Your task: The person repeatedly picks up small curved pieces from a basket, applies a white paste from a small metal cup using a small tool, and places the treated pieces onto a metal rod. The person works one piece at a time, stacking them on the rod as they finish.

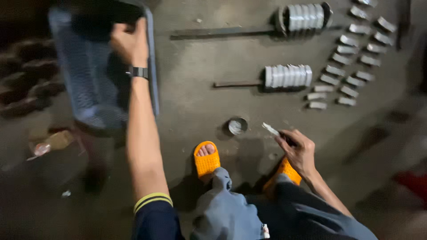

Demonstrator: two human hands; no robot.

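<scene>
My left hand (129, 42) is stretched out to the upper left and grips the rim of a blue plastic crate (89, 75), which is tilted and blurred. A dark watch sits on that wrist. My right hand (298, 149) hovers low near my right foot and holds a small flat brush or blade (272, 130) with a pale tip, pointing up and left. Just left of that tip a small round metal tin (236, 126) stands on the concrete floor.
Two rods carry stacks of shiny metal pieces (288, 75) (304, 18); rows of loose metal pieces (351, 66) lie to their right. Dark lumpy objects (26, 84) lie at far left. A plastic bottle (51, 144) lies lower left. My feet wear orange sandals (206, 161).
</scene>
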